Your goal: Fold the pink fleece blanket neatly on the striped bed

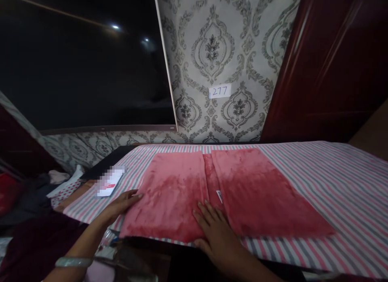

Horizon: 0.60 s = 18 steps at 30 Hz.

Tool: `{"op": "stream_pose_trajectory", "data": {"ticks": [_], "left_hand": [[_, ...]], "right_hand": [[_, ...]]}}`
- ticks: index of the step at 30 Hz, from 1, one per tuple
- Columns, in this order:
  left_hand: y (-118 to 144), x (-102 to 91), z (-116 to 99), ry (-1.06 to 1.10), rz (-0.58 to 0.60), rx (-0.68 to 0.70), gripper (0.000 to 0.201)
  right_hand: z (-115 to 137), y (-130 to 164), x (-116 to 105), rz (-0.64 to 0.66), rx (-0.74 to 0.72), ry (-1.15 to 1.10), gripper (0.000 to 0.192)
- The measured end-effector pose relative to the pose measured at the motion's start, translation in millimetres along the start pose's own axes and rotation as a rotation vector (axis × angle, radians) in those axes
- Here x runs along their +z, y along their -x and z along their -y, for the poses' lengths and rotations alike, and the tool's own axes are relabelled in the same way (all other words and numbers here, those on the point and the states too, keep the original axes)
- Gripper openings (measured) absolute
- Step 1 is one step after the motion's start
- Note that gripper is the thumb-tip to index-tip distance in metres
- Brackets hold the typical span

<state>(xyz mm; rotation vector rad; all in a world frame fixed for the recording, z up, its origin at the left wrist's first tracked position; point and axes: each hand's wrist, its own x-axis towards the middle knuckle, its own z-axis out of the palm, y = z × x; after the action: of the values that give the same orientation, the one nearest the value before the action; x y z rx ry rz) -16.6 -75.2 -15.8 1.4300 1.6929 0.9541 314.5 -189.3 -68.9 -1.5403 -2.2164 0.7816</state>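
Right hand (216, 231) lies nearest the camera, at the tabletop's (109, 164) front edge; palm down, fingers spread, released, resting across the inner edge of the left flap; left hand (125, 203) touches the pink cloth (169, 193) at its outer left edge; whether it pinches the fabric cannot be told. Pink cloth lies on a striped cover (318, 181), spanning from near the tabletop's rear edge to near its front edge; both side flaps appear folded inward, which I judge done; a narrow strip with a white label (219, 196) shows between them, so the flaps do not meet; closing or doubling over is, in my judgement, outstanding; minor wrinkles remain.
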Motion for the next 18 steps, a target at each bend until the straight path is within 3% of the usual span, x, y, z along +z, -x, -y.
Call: {"op": "stream_pose_trajectory", "data": {"ticks": [4,8,11,14,16,18], "left_hand": [[16,0.3,-6,0.223,0.135,-0.122,0.059],[16,-3.3,-35,0.319,0.160,-0.130,0.090],[17,2.1,-61,0.268,0.117,0.036,0.082],[21,13.4,-79,0.324,0.106,0.135,0.074],[20,18.6,-81,0.417,0.148,0.130,0.072],[12,20.2,-76,0.548,0.194,0.110,0.067]], "right_hand": [[24,-5,-22,-0.024,-0.035,-0.023,0.069],[72,-35,-31,-0.083,-0.218,-0.147,0.088],[112,-67,-28,-0.126,-0.296,-0.209,0.107],[137,-93,-25,-0.200,-0.236,-0.159,0.119],[142,-104,-25,-0.239,-0.221,-0.083,0.115],[137,-111,-27,-0.267,-0.247,-0.035,0.096]]}}
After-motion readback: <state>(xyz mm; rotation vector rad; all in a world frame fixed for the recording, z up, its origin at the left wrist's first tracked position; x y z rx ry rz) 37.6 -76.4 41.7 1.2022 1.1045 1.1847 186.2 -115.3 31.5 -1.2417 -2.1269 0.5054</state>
